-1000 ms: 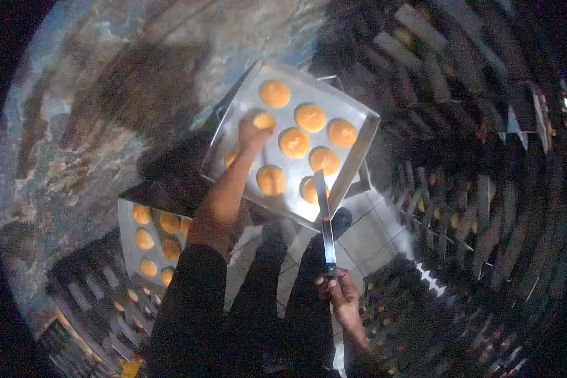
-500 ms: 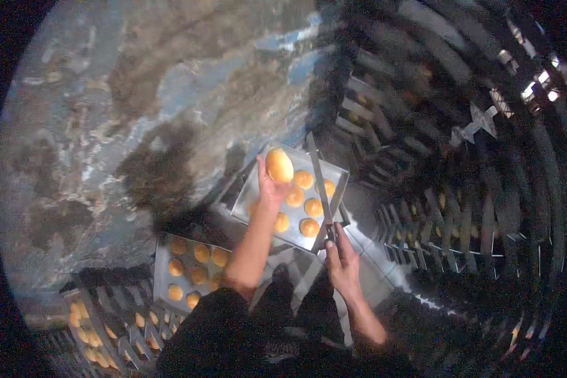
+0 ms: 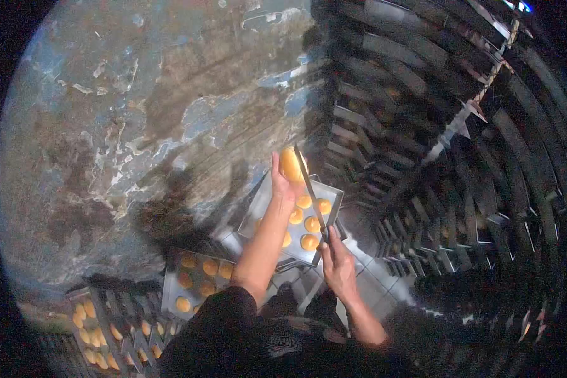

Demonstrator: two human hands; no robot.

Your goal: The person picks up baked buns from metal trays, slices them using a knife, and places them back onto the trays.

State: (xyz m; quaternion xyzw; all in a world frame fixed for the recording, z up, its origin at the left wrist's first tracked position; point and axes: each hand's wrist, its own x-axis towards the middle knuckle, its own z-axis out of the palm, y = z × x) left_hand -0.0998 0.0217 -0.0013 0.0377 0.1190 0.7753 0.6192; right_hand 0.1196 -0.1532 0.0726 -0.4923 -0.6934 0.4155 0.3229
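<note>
In my left hand (image 3: 285, 186) rests a golden bread roll (image 3: 290, 165), raised over a metal baking tray (image 3: 258, 205). My right hand (image 3: 339, 264) is wrapped around the dark handle of a long knife (image 3: 312, 192). The blade points up and lies along the roll's right side; whether it has entered the crust I cannot tell. On the tray below sit several round golden buns (image 3: 312, 224), partly hidden by my left forearm and the knife.
A second tray (image 3: 170, 290) of buns stands at the lower left, beside a rack with more bread (image 3: 94, 337). Tall dark racks (image 3: 422, 233) line the right side. A peeling wall (image 3: 138, 126) rises at the left. Floor tiles (image 3: 378, 280) show near my feet.
The knife blade has come left, from apart from the roll to against its right side. My left hand and the roll have shifted slightly right in view.
</note>
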